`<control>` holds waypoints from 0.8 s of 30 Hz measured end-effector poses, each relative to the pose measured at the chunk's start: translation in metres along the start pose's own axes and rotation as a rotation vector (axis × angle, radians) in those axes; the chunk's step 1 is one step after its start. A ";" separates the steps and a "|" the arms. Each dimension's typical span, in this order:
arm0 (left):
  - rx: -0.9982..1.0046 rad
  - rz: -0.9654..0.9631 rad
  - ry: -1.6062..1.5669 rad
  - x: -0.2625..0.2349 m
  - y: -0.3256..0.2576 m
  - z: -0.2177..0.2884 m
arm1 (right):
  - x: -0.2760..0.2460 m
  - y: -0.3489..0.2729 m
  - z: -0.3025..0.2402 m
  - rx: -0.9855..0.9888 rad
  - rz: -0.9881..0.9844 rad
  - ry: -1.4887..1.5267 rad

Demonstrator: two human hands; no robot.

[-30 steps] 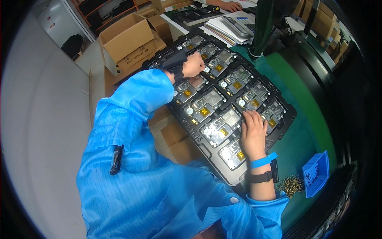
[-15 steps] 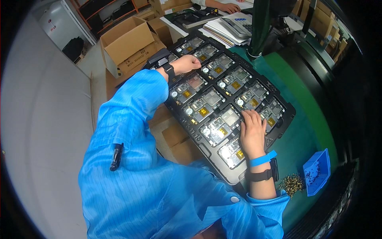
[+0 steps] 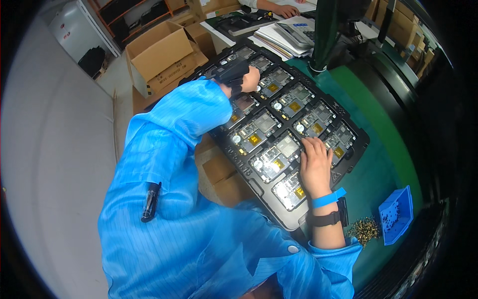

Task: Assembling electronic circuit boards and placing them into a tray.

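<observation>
Clock positions are taken from the middle of the tray (image 3: 294,218). A grey wall (image 3: 55,154) stands at 9 o'clock. At 8 o'clock, a black pen (image 3: 151,202) is attached to the blue left sleeve (image 3: 174,164). An open carton (image 3: 162,57) is at 10 o'clock.

The left hand (image 3: 250,79) is at 11 o'clock, over the tray, with a black unit (image 3: 231,74) at its wrist. Its fingers are hidden; whether they are pinching or spread cannot be told.

The tray is black and lies at the centre, its long axis running from about 10:30 to 4:30. It holds boards (image 3: 274,162) in separate pockets, several marked with yellow squares. Papers (image 3: 269,40) and a calculator (image 3: 298,34) are at 12 o'clock, with a co-worker's hand (image 3: 286,11) beyond.

The right hand (image 3: 317,169) rests at 4:30 on the tray, among the boards. Its fingers are extended and slightly spread. A blue band (image 3: 328,199) and black strap (image 3: 326,220) circle its wrist.

Loose small parts (image 3: 365,230) lie at 5 o'clock on the green mat (image 3: 373,169). A blue bin (image 3: 398,219) at 4 o'clock contains small dark pieces (image 3: 391,217).
</observation>
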State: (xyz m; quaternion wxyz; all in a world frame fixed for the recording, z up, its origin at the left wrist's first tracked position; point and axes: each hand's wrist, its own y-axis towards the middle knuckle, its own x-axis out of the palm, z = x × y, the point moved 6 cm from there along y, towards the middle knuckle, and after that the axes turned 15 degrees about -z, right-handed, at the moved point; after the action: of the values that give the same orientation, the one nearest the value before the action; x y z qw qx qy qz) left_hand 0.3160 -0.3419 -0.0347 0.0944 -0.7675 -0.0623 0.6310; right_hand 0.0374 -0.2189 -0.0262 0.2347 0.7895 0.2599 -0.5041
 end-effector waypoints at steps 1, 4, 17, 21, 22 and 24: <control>0.001 0.002 0.003 0.001 0.006 0.005 | 0.001 0.000 0.000 -0.003 -0.002 0.001; -0.246 0.043 0.427 0.010 0.024 0.005 | 0.002 -0.001 0.000 -0.008 0.014 -0.006; -0.042 -0.422 -0.104 -0.012 0.007 0.009 | 0.006 -0.002 0.009 0.005 0.047 0.032; -0.184 -0.531 -0.941 0.008 -0.022 -0.018 | 0.004 -0.002 0.005 -0.017 0.046 0.020; -0.199 -0.576 -1.006 0.011 -0.026 -0.020 | 0.004 -0.002 0.004 -0.019 0.047 0.019; -0.161 -0.559 -1.067 0.011 -0.032 -0.021 | 0.003 -0.002 0.003 -0.018 0.039 0.018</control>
State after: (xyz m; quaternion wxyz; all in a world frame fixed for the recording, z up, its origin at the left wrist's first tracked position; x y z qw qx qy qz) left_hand 0.3399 -0.3092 -0.0344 0.1540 -0.3045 -0.3478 0.8732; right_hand 0.0354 -0.2189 -0.0301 0.2493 0.7966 0.2511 -0.4901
